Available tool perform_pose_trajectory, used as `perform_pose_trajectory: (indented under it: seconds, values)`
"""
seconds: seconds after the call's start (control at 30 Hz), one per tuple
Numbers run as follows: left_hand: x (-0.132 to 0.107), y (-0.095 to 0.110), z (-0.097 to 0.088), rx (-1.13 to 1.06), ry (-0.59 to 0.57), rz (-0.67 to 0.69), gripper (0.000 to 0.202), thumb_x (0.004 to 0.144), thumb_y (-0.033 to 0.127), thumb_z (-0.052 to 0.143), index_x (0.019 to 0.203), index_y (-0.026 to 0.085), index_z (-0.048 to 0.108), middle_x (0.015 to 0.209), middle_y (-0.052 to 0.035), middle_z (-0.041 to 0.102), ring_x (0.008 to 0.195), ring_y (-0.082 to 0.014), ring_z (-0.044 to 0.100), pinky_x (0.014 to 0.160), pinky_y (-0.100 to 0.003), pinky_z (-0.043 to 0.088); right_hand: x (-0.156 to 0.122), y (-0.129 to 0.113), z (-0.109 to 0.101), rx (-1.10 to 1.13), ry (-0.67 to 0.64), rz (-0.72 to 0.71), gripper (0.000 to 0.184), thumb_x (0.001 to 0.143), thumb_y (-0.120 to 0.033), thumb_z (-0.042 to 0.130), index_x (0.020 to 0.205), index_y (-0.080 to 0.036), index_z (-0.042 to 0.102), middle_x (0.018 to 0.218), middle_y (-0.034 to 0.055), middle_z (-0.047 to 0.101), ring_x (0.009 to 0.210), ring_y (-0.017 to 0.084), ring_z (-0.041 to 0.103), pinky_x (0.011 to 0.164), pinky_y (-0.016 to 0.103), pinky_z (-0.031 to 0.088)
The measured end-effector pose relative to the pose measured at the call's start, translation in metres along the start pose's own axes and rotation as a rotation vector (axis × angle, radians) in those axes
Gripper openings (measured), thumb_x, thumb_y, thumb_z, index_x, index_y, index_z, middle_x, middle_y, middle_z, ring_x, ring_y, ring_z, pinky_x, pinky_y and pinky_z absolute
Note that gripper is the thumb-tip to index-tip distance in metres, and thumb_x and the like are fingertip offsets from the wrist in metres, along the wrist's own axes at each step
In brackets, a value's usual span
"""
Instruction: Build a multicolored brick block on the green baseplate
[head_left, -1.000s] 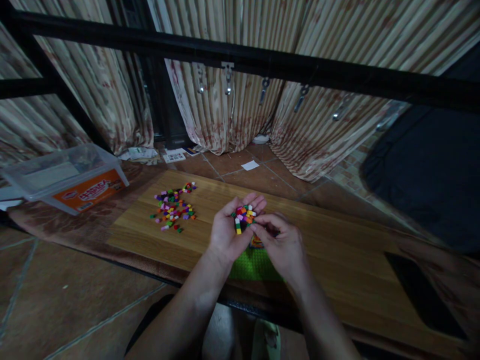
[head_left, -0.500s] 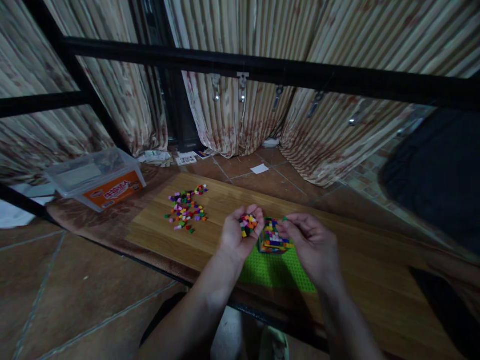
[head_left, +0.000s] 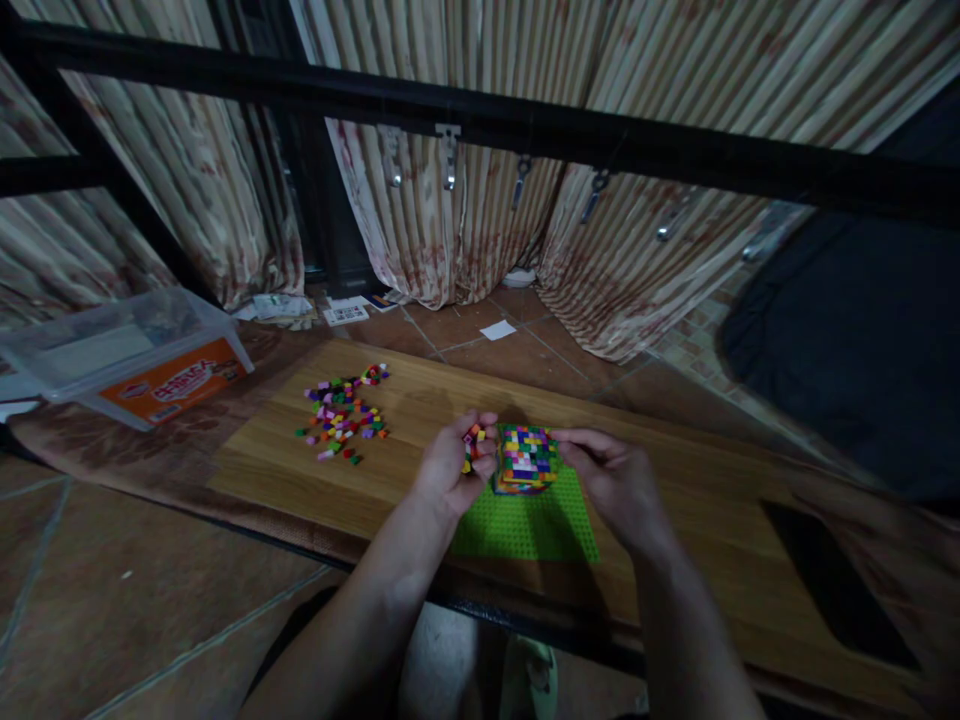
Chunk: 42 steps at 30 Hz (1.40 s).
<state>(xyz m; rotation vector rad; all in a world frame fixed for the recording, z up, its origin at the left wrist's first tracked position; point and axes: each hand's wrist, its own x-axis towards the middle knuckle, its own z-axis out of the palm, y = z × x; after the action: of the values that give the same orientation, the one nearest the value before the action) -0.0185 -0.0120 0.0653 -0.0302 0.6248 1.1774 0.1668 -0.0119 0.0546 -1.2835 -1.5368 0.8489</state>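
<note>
My left hand point(head_left: 455, 465) is cupped, palm up, around several small toy bricks point(head_left: 472, 437) of mixed colours. Just right of it, a block built of multicoloured bricks point(head_left: 528, 452) stands on the far part of a green studded baseplate point(head_left: 529, 530). My right hand point(head_left: 611, 480) is pinched at the block's upper right edge. Its thumb and forefinger close on a small brick that looks green, mostly hidden by the fingertips. Loose bricks point(head_left: 345, 415) lie scattered on the wooden board to the left.
The wooden board point(head_left: 300, 480) carries everything. A clear plastic box point(head_left: 180, 375) with an orange label stands at the left. Toward the right end lies a flat black object point(head_left: 836, 580). A dark metal bar point(head_left: 480, 110) crosses above, before striped curtains point(head_left: 450, 230).
My right hand has brought the small green brick from above the block to its upper right edge. My left hand has curled more over its bricks. The view has shifted to the right.
</note>
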Motion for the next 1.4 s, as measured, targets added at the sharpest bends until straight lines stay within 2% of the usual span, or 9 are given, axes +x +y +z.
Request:
perform_pose_trajectory:
  seconds: [0.17, 0.37, 0.57, 0.73, 0.87, 0.97, 1.07, 1.23, 1.4]
  values:
    - [0.002, -0.003, 0.000, 0.052, -0.007, 0.009, 0.025, 0.092, 0.019, 0.040, 0.076, 0.009, 0.057, 0.059, 0.0017, 0.044, 0.037, -0.0011, 0.036, 0.030, -0.010, 0.024, -0.002, 0.000, 0.007, -0.161, -0.119, -0.051, 0.020, 0.079, -0.025, 0.059, 0.095, -0.022, 0.072, 0.096, 0.0048, 0.073, 0.084, 0.020, 0.067, 0.079, 0.035, 0.052]
    - [0.000, -0.002, 0.000, 0.084, -0.013, 0.024, 0.025, 0.092, 0.018, 0.040, 0.075, 0.008, 0.057, 0.059, 0.0016, 0.044, 0.037, -0.0008, 0.036, 0.030, -0.010, 0.023, -0.004, -0.009, 0.013, -0.408, -0.139, -0.207, 0.030, 0.080, -0.016, 0.052, 0.104, -0.026, 0.068, 0.090, 0.0023, 0.070, 0.082, 0.018, 0.064, 0.079, 0.035, 0.051]
    - [-0.001, 0.000, 0.000, 0.081, -0.014, 0.031, 0.025, 0.091, 0.016, 0.040, 0.074, 0.009, 0.057, 0.058, 0.0015, 0.043, 0.037, -0.0015, 0.036, 0.029, -0.011, 0.023, -0.003, -0.005, 0.015, -0.451, -0.155, -0.226, 0.036, 0.078, -0.012, 0.051, 0.108, -0.026, 0.066, 0.092, 0.0025, 0.069, 0.083, 0.019, 0.064, 0.080, 0.036, 0.051]
    - [-0.003, 0.001, 0.001, 0.079, -0.008, 0.045, 0.025, 0.090, 0.016, 0.040, 0.074, 0.008, 0.057, 0.058, 0.0016, 0.044, 0.037, -0.0012, 0.035, 0.030, -0.011, 0.022, -0.002, -0.004, 0.013, -0.412, -0.141, -0.196, 0.033, 0.078, -0.016, 0.053, 0.106, -0.024, 0.067, 0.093, 0.0036, 0.069, 0.081, 0.018, 0.063, 0.078, 0.035, 0.051]
    - [-0.004, 0.002, 0.002, 0.091, 0.000, 0.050, 0.025, 0.090, 0.014, 0.040, 0.072, 0.008, 0.057, 0.058, 0.0014, 0.044, 0.037, -0.0012, 0.035, 0.030, -0.011, 0.022, 0.001, 0.000, 0.011, -0.346, -0.027, -0.132, 0.025, 0.081, -0.026, 0.055, 0.103, -0.021, 0.067, 0.096, 0.0066, 0.069, 0.084, 0.019, 0.064, 0.078, 0.036, 0.051]
    - [-0.004, 0.003, 0.002, 0.097, -0.007, 0.042, 0.026, 0.090, 0.015, 0.041, 0.071, 0.009, 0.057, 0.057, 0.0015, 0.044, 0.036, -0.0011, 0.035, 0.030, -0.011, 0.022, 0.002, 0.008, 0.013, -0.290, 0.035, -0.076, 0.032, 0.082, -0.038, 0.058, 0.106, -0.020, 0.067, 0.106, 0.0099, 0.068, 0.093, 0.023, 0.064, 0.081, 0.039, 0.050]
    - [-0.005, 0.003, 0.002, 0.094, -0.004, 0.044, 0.024, 0.089, 0.014, 0.041, 0.072, 0.009, 0.057, 0.057, 0.0015, 0.044, 0.037, -0.0011, 0.036, 0.031, -0.011, 0.022, 0.003, 0.018, 0.018, -0.242, 0.009, 0.019, 0.043, 0.079, -0.045, 0.062, 0.112, -0.018, 0.065, 0.113, 0.0122, 0.067, 0.100, 0.026, 0.063, 0.086, 0.042, 0.049]
    - [-0.006, 0.003, 0.002, 0.104, -0.006, 0.047, 0.025, 0.090, 0.014, 0.040, 0.073, 0.008, 0.057, 0.057, 0.0017, 0.045, 0.036, -0.0008, 0.036, 0.031, -0.011, 0.023, 0.003, 0.028, 0.024, -0.061, -0.013, 0.133, 0.044, 0.074, -0.043, 0.068, 0.112, -0.020, 0.065, 0.111, 0.0087, 0.069, 0.098, 0.024, 0.065, 0.088, 0.042, 0.049]
    - [-0.004, 0.004, 0.001, 0.097, 0.013, 0.048, 0.024, 0.091, 0.015, 0.040, 0.075, 0.008, 0.057, 0.057, 0.0017, 0.046, 0.037, -0.0003, 0.037, 0.031, -0.010, 0.021, 0.004, 0.026, 0.026, 0.053, 0.031, 0.164, 0.042, 0.069, -0.039, 0.071, 0.105, -0.018, 0.067, 0.104, 0.0086, 0.072, 0.095, 0.023, 0.066, 0.087, 0.040, 0.050]
